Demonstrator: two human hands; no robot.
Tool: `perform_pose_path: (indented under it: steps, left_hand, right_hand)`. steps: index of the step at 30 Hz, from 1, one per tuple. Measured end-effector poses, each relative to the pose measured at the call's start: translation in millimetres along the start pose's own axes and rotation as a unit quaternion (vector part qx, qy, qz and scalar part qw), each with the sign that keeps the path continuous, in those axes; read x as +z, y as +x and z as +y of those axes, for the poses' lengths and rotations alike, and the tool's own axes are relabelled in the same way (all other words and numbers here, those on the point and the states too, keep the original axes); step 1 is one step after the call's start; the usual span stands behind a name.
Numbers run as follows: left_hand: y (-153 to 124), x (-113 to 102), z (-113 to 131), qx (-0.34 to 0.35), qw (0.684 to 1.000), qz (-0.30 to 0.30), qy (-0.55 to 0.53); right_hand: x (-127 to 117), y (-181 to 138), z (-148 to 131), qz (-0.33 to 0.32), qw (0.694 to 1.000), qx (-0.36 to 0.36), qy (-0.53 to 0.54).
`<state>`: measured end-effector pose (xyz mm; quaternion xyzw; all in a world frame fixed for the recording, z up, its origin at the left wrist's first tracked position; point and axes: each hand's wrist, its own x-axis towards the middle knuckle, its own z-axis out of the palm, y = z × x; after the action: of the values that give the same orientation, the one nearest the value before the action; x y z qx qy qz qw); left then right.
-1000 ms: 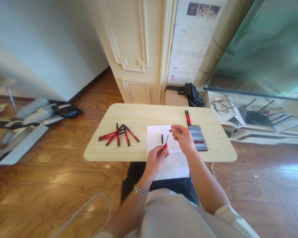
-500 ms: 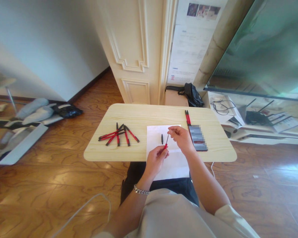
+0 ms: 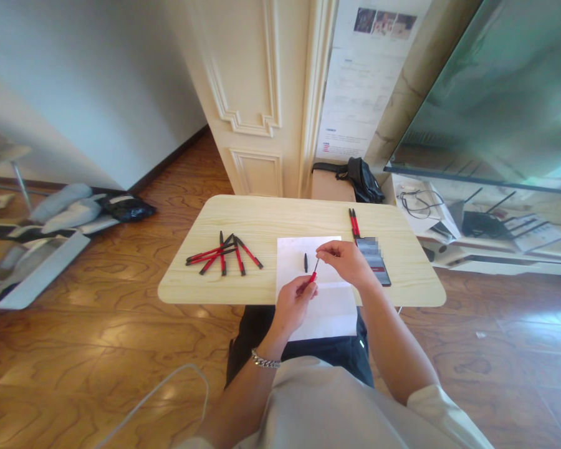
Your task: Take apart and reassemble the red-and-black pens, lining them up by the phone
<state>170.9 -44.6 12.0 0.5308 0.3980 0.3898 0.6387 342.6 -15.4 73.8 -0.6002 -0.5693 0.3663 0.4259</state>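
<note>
My left hand (image 3: 293, 303) is closed around a red pen barrel (image 3: 311, 278) held over a white sheet of paper (image 3: 327, 302). My right hand (image 3: 343, 260) pinches the thin refill that sticks out of the barrel's upper end. A small black pen part (image 3: 305, 262) lies on the paper just left of the hands. A loose pile of several red and black pens (image 3: 222, 253) lies on the left half of the small wooden table (image 3: 257, 224). Two more red pens (image 3: 353, 222) lie at the back right.
A dark flat object (image 3: 374, 260) lies on the table right of my right hand. A black bag (image 3: 362, 178) sits behind the table by the wall. Cables and a router are on a low shelf (image 3: 486, 224) at the right. Clothes lie on the floor at the left.
My right hand has moved slightly left and down toward the barrel's tip, staying pinched at the refill. The left hand has barely moved.
</note>
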Motion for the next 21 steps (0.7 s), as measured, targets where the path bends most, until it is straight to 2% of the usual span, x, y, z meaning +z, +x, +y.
perform_pose_path:
  steps: [6, 10, 12, 14, 17, 19, 21]
  left_hand:
    - [-1.5, 0.0, -2.5, -0.010, 0.999, 0.006, -0.037]
    - [-3.6, -4.4, -3.8, -0.012, 0.999, 0.010, -0.046]
    - [-3.9, -7.2, -2.9, -0.014, 0.999, 0.018, -0.045]
    - [-3.7, -9.5, -1.5, -0.021, 0.998, 0.025, -0.046]
    - [-3.5, -11.3, -0.2, -0.026, 0.998, 0.029, -0.047]
    - [-3.5, -11.9, -0.2, -0.024, 0.998, 0.031, -0.043]
    - [-3.6, -12.7, -0.5, -0.020, 0.998, 0.037, -0.042]
  right_hand:
    - [9.8, -7.7, 11.0, -0.046, 0.993, 0.037, 0.107]
    - [12.6, 1.8, 23.5, -0.091, 0.989, 0.037, 0.108]
    - [18.7, 10.4, 31.2, -0.057, 0.996, 0.057, 0.037]
    - [28.9, 17.8, 36.3, -0.010, 0.993, 0.077, -0.091]
    - [46.8, 23.7, 36.3, 0.013, 0.957, 0.111, -0.269]
    - [55.1, 25.4, 33.8, 0.012, 0.935, 0.129, -0.330]
    - [57.1, 27.0, 32.4, 0.013, 0.934, 0.134, -0.331]
